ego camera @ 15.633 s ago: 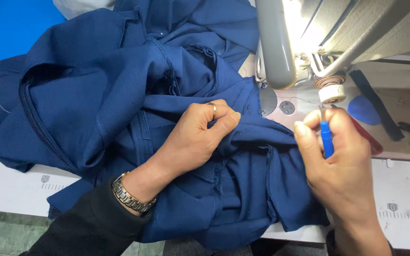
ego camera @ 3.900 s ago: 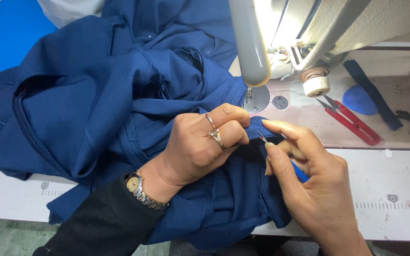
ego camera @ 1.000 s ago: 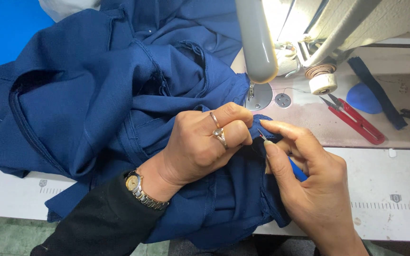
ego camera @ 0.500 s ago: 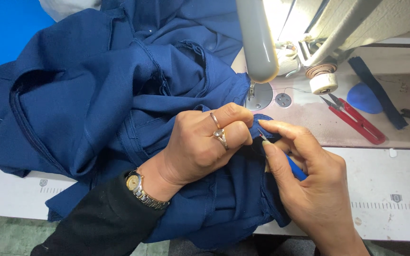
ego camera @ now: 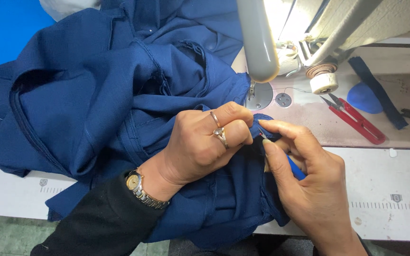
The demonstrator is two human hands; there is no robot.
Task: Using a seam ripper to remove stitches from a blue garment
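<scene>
Centre of frame: left hand (ego camera: pixel 205 142) bunches a fold of the navy garment (ego camera: pixel 110 95), fingers together and clamped on the cloth, likely to keep the seam taut. Right hand (ego camera: pixel 309 185), lower right, fingers pinched together on a blue-handled seam ripper (ego camera: pixel 294 167), its tip at the fold just beside the left fingers (tip itself barely visible). The garment spreads over the left and centre of the surface (ego camera: pixel 390 189). Upper right: sewing machine (ego camera: pixel 262 42), thread spool (ego camera: pixel 323 83), red snips (ego camera: pixel 357 119), all well apart from the hands.
</scene>
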